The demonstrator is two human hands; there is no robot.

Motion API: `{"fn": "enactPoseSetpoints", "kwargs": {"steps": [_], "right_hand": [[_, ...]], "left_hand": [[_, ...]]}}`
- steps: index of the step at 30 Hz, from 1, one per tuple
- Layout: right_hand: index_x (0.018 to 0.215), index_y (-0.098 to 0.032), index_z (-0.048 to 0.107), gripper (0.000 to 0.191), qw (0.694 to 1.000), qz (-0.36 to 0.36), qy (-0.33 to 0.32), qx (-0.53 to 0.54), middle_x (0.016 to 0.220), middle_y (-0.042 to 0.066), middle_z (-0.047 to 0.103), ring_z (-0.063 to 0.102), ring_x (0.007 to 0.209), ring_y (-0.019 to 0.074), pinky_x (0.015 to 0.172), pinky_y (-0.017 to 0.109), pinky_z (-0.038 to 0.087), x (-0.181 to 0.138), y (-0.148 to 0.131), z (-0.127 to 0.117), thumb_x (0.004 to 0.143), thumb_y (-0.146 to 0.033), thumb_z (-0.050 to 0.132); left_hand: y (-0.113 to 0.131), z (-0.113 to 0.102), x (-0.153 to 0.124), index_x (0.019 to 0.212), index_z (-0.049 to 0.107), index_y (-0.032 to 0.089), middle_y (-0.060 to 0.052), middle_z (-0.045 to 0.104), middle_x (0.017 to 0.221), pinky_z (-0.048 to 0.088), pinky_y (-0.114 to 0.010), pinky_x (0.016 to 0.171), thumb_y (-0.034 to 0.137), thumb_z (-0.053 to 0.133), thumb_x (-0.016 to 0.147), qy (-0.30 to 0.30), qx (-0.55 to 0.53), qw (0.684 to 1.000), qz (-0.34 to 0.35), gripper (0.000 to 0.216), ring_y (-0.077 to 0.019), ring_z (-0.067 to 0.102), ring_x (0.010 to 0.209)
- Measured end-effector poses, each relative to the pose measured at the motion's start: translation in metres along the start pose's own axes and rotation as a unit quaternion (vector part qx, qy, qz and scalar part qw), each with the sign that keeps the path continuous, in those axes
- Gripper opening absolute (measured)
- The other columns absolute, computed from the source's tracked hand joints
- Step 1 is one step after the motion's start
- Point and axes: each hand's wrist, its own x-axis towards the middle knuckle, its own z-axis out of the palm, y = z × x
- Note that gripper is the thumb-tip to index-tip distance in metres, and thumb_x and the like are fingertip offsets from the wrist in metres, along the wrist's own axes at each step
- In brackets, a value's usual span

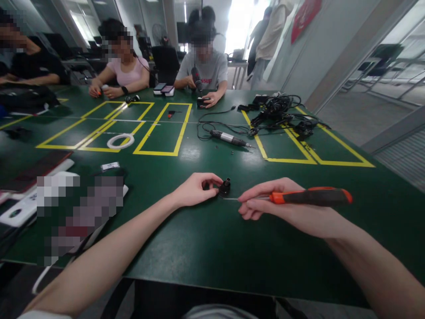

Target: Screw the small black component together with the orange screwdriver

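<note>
My left hand [200,189] rests on the green table with its fingers closed round the left side of a small black round part [225,188]. A short stem stands up from the top of that part. In my right hand [265,204] lies a screwdriver [308,196] with an orange and dark grey handle. Thumb and fingers pinch it near the front of the handle, and the handle extends back over the hand. Its thin metal shaft points left, with the tip close beside the base of the black part; whether they touch I cannot tell.
Beyond my hands lies a corded electric screwdriver [229,138], with a heap of black cables [279,108] behind it. A white ring [120,141] sits left of centre. Phones and white devices [33,204] crowd the left. Across the table, a person [206,66] holds a drill.
</note>
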Motion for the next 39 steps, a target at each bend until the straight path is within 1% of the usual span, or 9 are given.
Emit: {"fn": "enactPoseSetpoints", "kwargs": {"steps": [3,7,13,18,23,27,31,34,39], "right_hand": [[0.083,-0.017,0.085,0.043,0.996,-0.024,0.042,-0.077,0.077,0.012,0.081,0.075,0.062,0.0220,0.057,0.030,0.063,-0.001,-0.013,-0.005,0.075,-0.059,0.085],[0.069,-0.019,0.079,0.049,0.981,-0.043,0.057,-0.180,0.064,0.006,0.076,0.067,0.052,0.0153,0.049,0.024,0.055,0.011,-0.019,-0.004,0.081,-0.066,0.076],[0.063,-0.020,0.070,0.050,0.973,-0.035,0.051,-0.221,0.051,0.001,0.067,0.062,0.044,0.0136,0.044,0.023,0.049,0.038,-0.021,0.003,0.084,-0.066,0.074],[0.059,-0.021,0.065,0.050,0.967,-0.048,0.056,-0.244,0.047,-0.001,0.063,0.060,0.042,0.0135,0.045,0.024,0.049,0.047,-0.023,0.006,0.092,-0.059,0.067],[0.058,-0.021,0.061,0.046,0.950,-0.040,0.068,-0.303,0.047,-0.002,0.060,0.055,0.041,0.0126,0.048,0.025,0.043,0.051,-0.027,0.006,0.097,-0.046,0.061],[0.070,-0.020,0.063,0.026,0.932,-0.087,0.082,-0.341,0.058,-0.002,0.061,0.054,0.053,0.0139,0.055,0.027,0.040,0.055,-0.031,0.012,0.093,-0.034,0.061],[0.089,-0.021,0.058,0.003,0.937,-0.092,0.081,-0.327,0.066,-0.004,0.058,0.054,0.062,0.0159,0.064,0.028,0.041,0.055,-0.029,0.016,0.088,-0.023,0.059],[0.093,-0.022,0.054,0.012,0.939,-0.101,0.079,-0.320,0.066,-0.005,0.054,0.053,0.064,0.0164,0.066,0.029,0.040,0.052,-0.027,0.015,0.083,-0.019,0.060],[0.086,-0.022,0.050,0.017,0.937,-0.115,0.092,-0.315,0.067,-0.006,0.052,0.050,0.062,0.0151,0.063,0.028,0.038,0.050,-0.028,0.011,0.075,-0.018,0.063]], "left_hand": [[0.000,0.000,0.000,0.107,0.077,0.014,0.000,0.070,0.079,0.044,-0.025,0.068,0.022,0.066,0.082,-0.003,0.008,1.000,0.006,0.029,-0.0124,0.055,0.070],[-0.001,0.000,0.001,0.104,0.078,0.015,-0.001,0.071,0.081,0.045,-0.025,0.068,0.026,0.065,0.087,0.003,0.006,1.000,0.005,0.024,-0.0130,0.057,0.071],[-0.002,0.000,0.003,0.107,0.076,0.014,-0.003,0.074,0.091,0.047,-0.026,0.072,0.032,0.062,0.094,0.026,-0.013,1.000,0.002,0.026,-0.0132,0.058,0.074],[0.000,-0.001,0.002,0.103,0.075,0.013,-0.005,0.073,0.095,0.048,-0.027,0.078,0.038,0.047,0.103,-0.001,-0.062,0.998,0.005,0.037,-0.0136,0.060,0.077],[0.000,-0.001,0.001,0.105,0.074,0.012,-0.007,0.073,0.099,0.048,-0.028,0.079,0.042,0.044,0.105,-0.011,-0.084,0.996,0.011,0.042,-0.0128,0.059,0.074],[-0.004,-0.001,0.002,0.110,0.073,0.012,-0.008,0.073,0.100,0.049,-0.028,0.078,0.049,0.044,0.104,-0.004,-0.118,0.993,0.013,0.047,-0.0135,0.060,0.073],[-0.004,-0.003,0.002,0.106,0.073,0.012,-0.008,0.073,0.095,0.050,-0.030,0.084,0.057,0.045,0.102,-0.012,-0.107,0.994,0.018,0.053,-0.0158,0.061,0.078],[-0.002,-0.004,0.000,0.112,0.073,0.012,-0.007,0.072,0.093,0.051,-0.031,0.085,0.057,0.043,0.103,-0.017,-0.107,0.994,0.021,0.055,-0.0163,0.062,0.078],[0.001,-0.004,-0.003,0.119,0.071,0.011,-0.007,0.071,0.094,0.051,-0.031,0.086,0.055,0.042,0.104,-0.015,-0.083,0.996,0.034,0.055,-0.0166,0.062,0.081]]}}
